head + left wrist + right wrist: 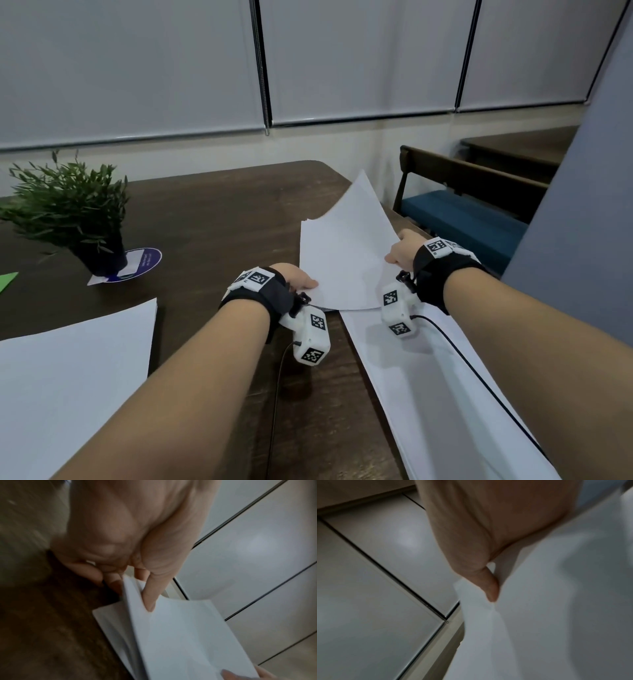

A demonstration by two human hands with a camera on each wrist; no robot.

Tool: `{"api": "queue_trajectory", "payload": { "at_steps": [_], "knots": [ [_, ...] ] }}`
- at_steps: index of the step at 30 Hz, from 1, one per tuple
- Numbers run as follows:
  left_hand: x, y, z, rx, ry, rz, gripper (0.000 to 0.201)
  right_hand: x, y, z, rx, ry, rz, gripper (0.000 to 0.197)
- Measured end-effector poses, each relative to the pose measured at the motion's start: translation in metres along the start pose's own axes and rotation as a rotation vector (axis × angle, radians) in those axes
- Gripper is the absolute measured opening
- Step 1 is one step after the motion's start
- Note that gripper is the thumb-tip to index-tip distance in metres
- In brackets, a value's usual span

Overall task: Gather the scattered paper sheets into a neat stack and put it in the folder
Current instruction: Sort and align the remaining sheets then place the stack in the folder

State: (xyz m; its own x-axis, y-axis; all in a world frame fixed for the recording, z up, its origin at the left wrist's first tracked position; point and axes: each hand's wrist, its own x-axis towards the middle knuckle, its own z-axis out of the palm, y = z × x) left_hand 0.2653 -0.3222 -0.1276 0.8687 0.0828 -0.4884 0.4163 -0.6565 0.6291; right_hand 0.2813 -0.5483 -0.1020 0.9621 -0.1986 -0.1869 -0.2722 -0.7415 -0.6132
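A small bundle of white paper sheets (342, 246) is held off the dark wooden table (219, 212), its far corner curling upward. My left hand (297, 278) pinches its near left corner, thumb on top and fingers beneath, as the left wrist view shows on the sheets (180, 635). My right hand (401, 251) pinches the right edge, thumb pressed on the paper (547, 615). Another white sheet (428, 370) lies flat under my right forearm. A further sheet (68, 370) lies at the near left. A green corner (7, 279), possibly the folder, peeks in at the left edge.
A potted green plant (72, 212) stands at the left on a round blue card (144, 262). A bench with a blue cushion (462, 216) sits beyond the table's right edge. A grey partition (582, 222) rises at the right. Window blinds (342, 61) fill the background.
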Motion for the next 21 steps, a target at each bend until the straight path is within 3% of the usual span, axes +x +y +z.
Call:
{"api": "queue_trajectory", "payload": {
  "at_steps": [5,8,10,12,15,19,21],
  "knots": [
    [-0.026,-0.027,-0.015,-0.408,-0.094,-0.013,0.033,-0.03,-0.01,-0.005,0.394,0.056,-0.227,0.03],
    [-0.052,-0.053,-0.034,-0.669,-0.052,0.095,0.092,-0.068,-0.03,-0.009,0.672,-0.048,-0.342,0.032],
    [-0.071,-0.067,-0.054,-0.829,0.078,0.264,0.103,-0.098,-0.045,-0.005,0.779,-0.138,-0.421,0.034],
    [-0.12,-0.075,-0.075,-0.943,0.171,0.399,0.089,-0.126,-0.059,0.005,0.849,-0.208,-0.48,0.033],
    [-0.171,-0.098,-0.101,-0.898,0.301,0.554,0.047,-0.164,-0.077,0.029,0.897,-0.256,-0.525,0.031],
    [-0.209,-0.129,-0.106,-0.764,0.517,0.652,0.035,-0.204,-0.09,0.066,0.891,-0.195,-0.554,0.03],
    [-0.214,-0.143,-0.094,-0.739,0.549,0.677,0.036,-0.216,-0.093,0.084,0.856,-0.151,-0.542,0.034]
  ]
}}
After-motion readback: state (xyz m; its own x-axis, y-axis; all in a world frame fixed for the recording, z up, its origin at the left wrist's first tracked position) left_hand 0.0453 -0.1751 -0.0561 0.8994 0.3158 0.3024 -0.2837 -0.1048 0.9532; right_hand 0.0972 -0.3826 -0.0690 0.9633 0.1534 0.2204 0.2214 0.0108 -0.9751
